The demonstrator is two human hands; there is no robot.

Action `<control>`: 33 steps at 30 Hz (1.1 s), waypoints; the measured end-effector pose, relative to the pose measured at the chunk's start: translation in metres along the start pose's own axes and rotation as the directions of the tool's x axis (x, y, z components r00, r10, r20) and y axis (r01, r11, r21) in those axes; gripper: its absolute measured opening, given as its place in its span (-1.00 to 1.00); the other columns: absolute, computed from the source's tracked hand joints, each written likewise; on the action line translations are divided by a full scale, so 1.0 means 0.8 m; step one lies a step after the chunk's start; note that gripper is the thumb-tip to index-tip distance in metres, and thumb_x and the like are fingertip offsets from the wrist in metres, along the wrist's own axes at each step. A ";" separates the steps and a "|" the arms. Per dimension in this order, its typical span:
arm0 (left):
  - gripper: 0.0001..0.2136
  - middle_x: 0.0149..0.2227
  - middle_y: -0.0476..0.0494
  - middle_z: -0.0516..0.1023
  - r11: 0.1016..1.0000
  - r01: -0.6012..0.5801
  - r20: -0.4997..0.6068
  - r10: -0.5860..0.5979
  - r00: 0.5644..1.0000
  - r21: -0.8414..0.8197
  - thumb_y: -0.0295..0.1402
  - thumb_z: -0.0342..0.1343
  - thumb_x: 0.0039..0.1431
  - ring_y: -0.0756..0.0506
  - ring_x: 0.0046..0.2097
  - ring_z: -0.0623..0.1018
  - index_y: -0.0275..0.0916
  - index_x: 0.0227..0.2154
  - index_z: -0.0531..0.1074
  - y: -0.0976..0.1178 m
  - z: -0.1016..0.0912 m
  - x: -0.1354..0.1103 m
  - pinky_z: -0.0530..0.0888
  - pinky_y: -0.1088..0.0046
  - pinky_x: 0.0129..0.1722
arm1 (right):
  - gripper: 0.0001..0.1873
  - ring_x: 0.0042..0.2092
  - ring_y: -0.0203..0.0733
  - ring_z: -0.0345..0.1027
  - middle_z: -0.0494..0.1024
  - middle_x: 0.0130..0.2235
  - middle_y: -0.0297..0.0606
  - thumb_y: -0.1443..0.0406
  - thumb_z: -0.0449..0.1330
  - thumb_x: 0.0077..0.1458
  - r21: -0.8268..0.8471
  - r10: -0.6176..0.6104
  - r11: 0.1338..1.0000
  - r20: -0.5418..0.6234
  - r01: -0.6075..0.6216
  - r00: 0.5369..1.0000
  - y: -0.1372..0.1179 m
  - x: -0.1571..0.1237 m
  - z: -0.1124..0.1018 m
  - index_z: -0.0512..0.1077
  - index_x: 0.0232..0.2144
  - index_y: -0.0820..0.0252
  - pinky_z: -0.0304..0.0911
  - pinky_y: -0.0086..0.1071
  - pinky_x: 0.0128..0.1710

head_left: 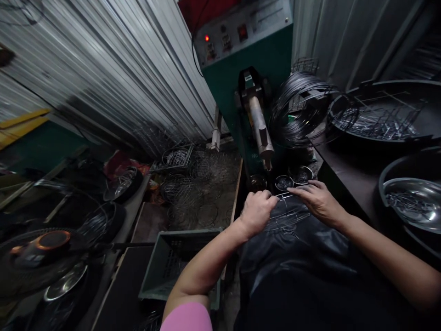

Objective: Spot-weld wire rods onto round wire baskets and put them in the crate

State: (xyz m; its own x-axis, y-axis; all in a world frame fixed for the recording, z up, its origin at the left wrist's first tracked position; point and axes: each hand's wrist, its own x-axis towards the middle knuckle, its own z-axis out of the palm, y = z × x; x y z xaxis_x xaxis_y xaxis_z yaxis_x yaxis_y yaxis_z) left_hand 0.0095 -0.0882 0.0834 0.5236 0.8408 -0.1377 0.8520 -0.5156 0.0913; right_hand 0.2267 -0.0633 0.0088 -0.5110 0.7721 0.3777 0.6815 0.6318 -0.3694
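In the head view, my left hand (258, 209) is closed on the left end of a small wire rack (288, 214) of thin metal rods. My right hand (319, 201) pinches the rack's far rim on the right, its fingers pointing left. The rack lies over the dark apron (292, 266) on my lap, and its lower part is hard to make out. Just beyond my hands, a metal electrode arm (259, 122) juts from a green machine (225, 85). Small round containers (284, 183) stand beneath its tip.
A coil of wire (299, 110) sits right of the machine. Large black pans (423, 110) with metal pieces stand on the right. A green crate (155, 271) is at lower left, with wire frames (196, 179) on the floor beyond and a fan-like round guard (31, 262) farther left.
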 end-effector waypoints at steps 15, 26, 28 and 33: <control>-0.83 -0.21 -0.11 0.40 0.990 -0.123 -0.024 0.125 0.992 0.075 -0.46 -0.13 0.23 -0.05 -0.22 0.37 -0.22 -0.23 0.36 -0.008 0.013 -0.002 0.36 0.47 -0.26 | -0.59 -0.34 -0.25 0.33 0.54 -0.30 -0.27 0.49 -0.09 0.16 -0.275 -0.287 0.927 -0.080 0.256 0.955 0.013 -0.004 0.007 0.33 0.00 0.14 -0.04 -0.14 0.06; -0.83 -0.31 -0.09 0.44 0.973 -0.191 -0.036 0.188 0.982 -0.132 -0.55 -0.04 0.09 -0.01 -0.29 0.45 -0.28 -0.33 0.43 -0.022 0.006 0.015 0.39 0.52 -0.29 | -0.59 -0.37 -0.26 0.32 0.51 -0.37 -0.31 0.50 -0.09 0.18 -0.289 -0.312 0.914 -0.052 0.285 0.949 0.014 -0.014 0.006 0.26 0.03 0.14 0.02 -0.17 0.01; -0.86 -0.30 -0.12 0.44 0.971 -0.211 0.001 0.213 0.977 -0.109 -0.49 -0.03 0.12 -0.02 -0.28 0.45 -0.29 -0.32 0.43 -0.018 -0.001 0.014 0.39 0.51 -0.28 | -0.59 -0.36 -0.25 0.32 0.51 -0.37 -0.30 0.50 -0.10 0.17 -0.286 -0.312 0.915 -0.058 0.284 0.948 0.012 -0.016 0.005 0.27 0.02 0.15 0.03 -0.15 0.01; -0.68 -0.30 -0.16 0.42 0.982 -0.190 0.081 0.190 0.978 -0.013 -0.11 0.02 0.13 -0.07 -0.30 0.45 -0.31 -0.32 0.42 -0.005 -0.018 0.009 0.39 0.45 -0.34 | -0.63 -0.21 -0.15 0.35 0.50 -0.22 -0.08 0.51 -0.13 0.15 -0.267 -0.371 0.902 -0.076 0.340 0.925 0.003 -0.015 0.001 0.31 -0.05 0.34 0.10 -0.17 -0.01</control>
State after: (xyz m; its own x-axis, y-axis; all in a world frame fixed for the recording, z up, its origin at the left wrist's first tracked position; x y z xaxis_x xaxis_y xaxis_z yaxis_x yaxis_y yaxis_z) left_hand 0.0097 -0.0775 0.0964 0.6749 0.7110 -0.1974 0.7368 -0.6638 0.1282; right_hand 0.2341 -0.0715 0.0027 -0.6859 0.4749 0.5514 0.5808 0.8138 0.0217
